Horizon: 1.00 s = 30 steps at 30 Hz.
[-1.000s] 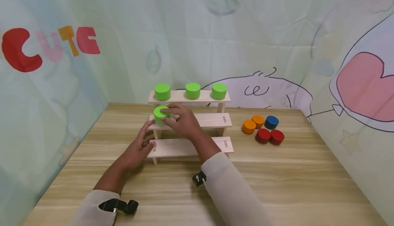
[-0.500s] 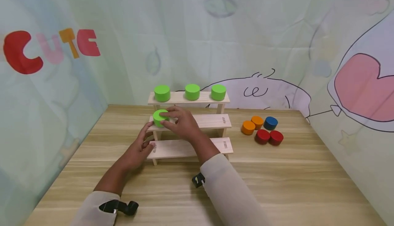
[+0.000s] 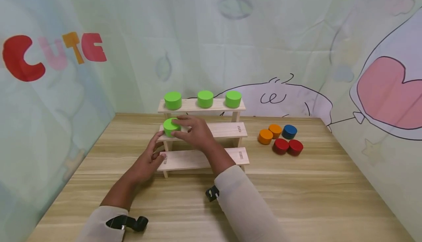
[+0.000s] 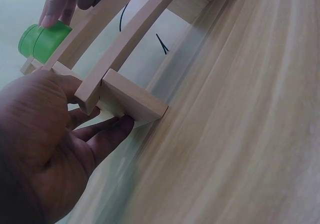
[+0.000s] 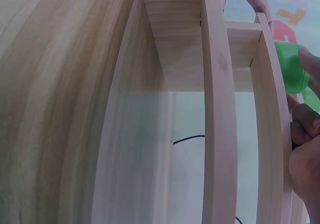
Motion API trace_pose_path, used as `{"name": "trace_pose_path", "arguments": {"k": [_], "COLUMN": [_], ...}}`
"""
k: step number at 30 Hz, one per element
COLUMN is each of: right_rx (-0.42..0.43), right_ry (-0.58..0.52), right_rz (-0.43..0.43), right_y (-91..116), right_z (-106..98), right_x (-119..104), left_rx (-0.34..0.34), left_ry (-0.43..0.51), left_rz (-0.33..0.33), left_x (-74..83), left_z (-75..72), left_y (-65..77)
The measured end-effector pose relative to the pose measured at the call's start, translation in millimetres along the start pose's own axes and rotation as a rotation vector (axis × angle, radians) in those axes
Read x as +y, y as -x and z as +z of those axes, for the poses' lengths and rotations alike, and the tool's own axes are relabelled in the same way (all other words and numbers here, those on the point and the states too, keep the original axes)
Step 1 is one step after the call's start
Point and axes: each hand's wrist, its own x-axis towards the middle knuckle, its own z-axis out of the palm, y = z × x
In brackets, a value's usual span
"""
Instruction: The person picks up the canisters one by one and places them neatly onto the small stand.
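Observation:
A three-tier wooden display stand (image 3: pixel 194 159) stands on the table. On the left end of its middle shelf sits a green round block (image 3: pixel 170 125); my right hand (image 3: pixel 196 132) pinches it between thumb and fingers. My left hand (image 3: pixel 146 163) grips the stand's left side, fingers at the middle shelf's end and thumb by the bottom shelf. In the left wrist view that hand (image 4: pixel 60 134) wraps the edge of the side frame (image 4: pixel 127 96). The right wrist view has the green block (image 5: pixel 290 66) at a shelf edge, partly covered by fingers.
Three more green blocks (image 3: pixel 205 99) stand spaced along the top shelf. Right of the stand, two orange blocks (image 3: pixel 265 136), a blue block (image 3: pixel 289 132) and two red blocks (image 3: pixel 281 146) cluster on the table. A printed cloth (image 3: pixel 138 51) hangs behind and at the sides.
The green block in my right hand has come down slightly toward the middle shelf's front edge. My left hand keeps its place on the stand; the head view has shifted a little.

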Motion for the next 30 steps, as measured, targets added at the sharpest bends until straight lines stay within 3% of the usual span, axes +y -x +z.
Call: {"name": "trace_pose_path", "arguments": {"k": [13, 19, 30], "right_rx": [0.004, -0.018, -0.053], "right_ry": [-0.103, -0.046, 0.176], "right_rz": [-0.039, -0.03, -0.07], "right_y": [11, 23, 53], "right_z": [-11, -34, -92], "right_x": [3, 1, 18], "left_rx": [0.008, 0.012, 0.006], "left_ry": [-0.015, 0.006, 0.016], "left_rz": [0.004, -0.007, -0.016], "left_x": [-5.2, -5.5, -1.9], "left_z": [1.0, 1.2, 1.2], "left_y": [-1.3, -1.4, -0.5]}}
